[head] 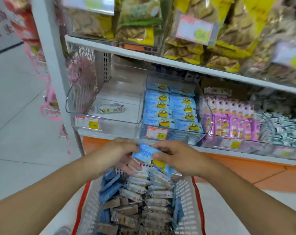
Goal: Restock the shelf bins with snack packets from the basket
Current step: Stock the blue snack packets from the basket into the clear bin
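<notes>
A white basket [186, 197] with red handles sits below me, full of several small snack packets, blue ones and pale or brown ones. Both hands meet above its far end. My left hand [121, 153] and my right hand [176, 156] hold a few blue packets [146, 152] with a yellow cartoon figure between them. Straight ahead on the shelf, a clear bin [171, 109] holds rows of the same blue packets. The clear bin to its left [110, 95] holds a single small packet [110, 108].
To the right, another clear bin [232, 119] holds purple packets, with silver packets beyond. The upper shelf [143, 51] carries large yellow snack bags. A white upright post [55, 65] stands at left, with pale floor beside it. An orange base runs under the shelf.
</notes>
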A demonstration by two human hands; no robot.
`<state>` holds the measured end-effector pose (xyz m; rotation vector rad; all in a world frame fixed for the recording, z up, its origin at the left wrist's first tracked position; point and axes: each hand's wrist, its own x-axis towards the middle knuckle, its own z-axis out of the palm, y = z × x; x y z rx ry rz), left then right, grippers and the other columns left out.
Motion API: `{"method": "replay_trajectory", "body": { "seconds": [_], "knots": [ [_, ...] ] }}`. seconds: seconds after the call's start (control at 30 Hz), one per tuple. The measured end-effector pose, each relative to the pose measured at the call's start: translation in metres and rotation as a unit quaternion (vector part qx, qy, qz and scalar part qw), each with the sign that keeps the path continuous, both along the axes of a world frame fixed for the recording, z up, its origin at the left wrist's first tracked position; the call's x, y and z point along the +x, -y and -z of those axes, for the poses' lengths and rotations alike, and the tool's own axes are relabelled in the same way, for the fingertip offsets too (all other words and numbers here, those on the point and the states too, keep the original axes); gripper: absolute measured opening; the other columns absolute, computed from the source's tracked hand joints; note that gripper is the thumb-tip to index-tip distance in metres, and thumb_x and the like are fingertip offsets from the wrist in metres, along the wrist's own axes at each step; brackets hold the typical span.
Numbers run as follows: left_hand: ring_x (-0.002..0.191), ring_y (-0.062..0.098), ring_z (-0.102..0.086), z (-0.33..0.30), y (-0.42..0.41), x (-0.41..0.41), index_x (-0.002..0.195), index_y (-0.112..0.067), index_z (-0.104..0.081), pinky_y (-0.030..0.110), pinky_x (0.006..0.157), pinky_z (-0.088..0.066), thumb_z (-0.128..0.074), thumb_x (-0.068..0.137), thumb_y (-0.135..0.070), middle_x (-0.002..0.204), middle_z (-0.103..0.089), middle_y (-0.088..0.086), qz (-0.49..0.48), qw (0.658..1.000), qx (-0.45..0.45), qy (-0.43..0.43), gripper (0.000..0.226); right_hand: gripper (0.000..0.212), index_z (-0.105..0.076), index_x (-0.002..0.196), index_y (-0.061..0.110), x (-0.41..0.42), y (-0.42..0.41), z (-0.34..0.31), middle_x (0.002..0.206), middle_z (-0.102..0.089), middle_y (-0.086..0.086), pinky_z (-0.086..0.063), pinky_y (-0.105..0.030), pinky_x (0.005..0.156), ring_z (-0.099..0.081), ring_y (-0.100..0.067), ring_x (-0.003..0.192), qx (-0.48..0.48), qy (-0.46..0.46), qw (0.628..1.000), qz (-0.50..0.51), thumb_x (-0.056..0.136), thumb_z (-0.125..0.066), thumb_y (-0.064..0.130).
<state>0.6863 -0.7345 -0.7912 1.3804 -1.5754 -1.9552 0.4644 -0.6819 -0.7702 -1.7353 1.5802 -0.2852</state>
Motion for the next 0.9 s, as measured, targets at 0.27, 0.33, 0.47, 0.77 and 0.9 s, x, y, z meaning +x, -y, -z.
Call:
{"method": "replay_trajectory", "body": {
  "seconds": [0.27, 0.33, 0.47, 0.77, 0.9],
  "knots": [
    [0.074, 0.029, -0.075, -0.059, 0.018, -0.046, 0.115, 0.011, -0.062, 0.032, 0.06, -0.061, -0.074, 0.092, -0.009, 0.094, -0.073, 0.029, -0.059, 0.988, -0.116, -0.078, 0.032, 0.05, -0.047, 0.136, 0.04, -0.023, -0.01, -0.046, 0.137, -0.05, 0.022, -0.042, -0.023, 0.108, -0.045, 0.005, 0.129, -0.187, -0.043, 0.98, 0.048, 0.095, -0.075, 0.038],
    [0.071, 0.027, -0.074, -0.065, 0.027, -0.055, 0.117, 0.01, -0.061, 0.03, 0.058, -0.06, -0.075, 0.092, -0.01, 0.088, -0.074, 0.027, -0.093, 0.984, -0.113, -0.102, 0.035, 0.051, -0.046, 0.136, 0.039, -0.028, -0.002, -0.047, 0.137, -0.049, 0.02, -0.04, -0.027, 0.108, -0.043, -0.003, 0.131, -0.266, -0.097, 0.957, 0.068, 0.095, -0.075, 0.033],
    [0.069, 0.025, -0.073, -0.065, 0.047, -0.067, 0.114, 0.004, -0.064, 0.031, 0.06, -0.06, -0.074, 0.093, -0.016, 0.091, -0.075, 0.022, -0.123, 0.977, -0.136, -0.106, 0.031, 0.044, -0.051, 0.134, 0.036, -0.037, 0.026, -0.038, 0.133, -0.051, 0.018, -0.038, -0.03, 0.11, -0.043, -0.008, 0.131, -0.325, -0.113, 0.936, 0.079, 0.096, -0.073, 0.03],
    [0.108, 0.0, -0.058, -0.025, 0.113, -0.037, 0.147, -0.044, -0.047, 0.025, 0.098, -0.046, -0.055, 0.102, -0.031, 0.138, -0.047, -0.031, -0.018, 0.858, -0.496, 0.131, 0.047, 0.026, -0.05, 0.111, 0.033, -0.053, 0.149, -0.019, 0.095, -0.047, 0.019, -0.034, -0.042, 0.092, -0.032, -0.018, 0.108, -0.28, -0.16, 0.938, 0.128, 0.097, -0.072, 0.028],
    [0.096, -0.007, -0.06, -0.015, 0.112, -0.042, 0.148, -0.047, -0.046, 0.002, 0.087, -0.035, -0.053, 0.103, -0.032, 0.137, -0.046, -0.038, -0.035, 0.855, -0.505, 0.112, 0.048, 0.025, -0.059, 0.111, 0.032, -0.054, 0.2, -0.003, 0.107, -0.066, 0.001, -0.036, -0.04, 0.087, -0.047, -0.027, 0.112, -0.307, -0.219, 0.92, 0.104, 0.093, -0.075, 0.025]
  ]
}}
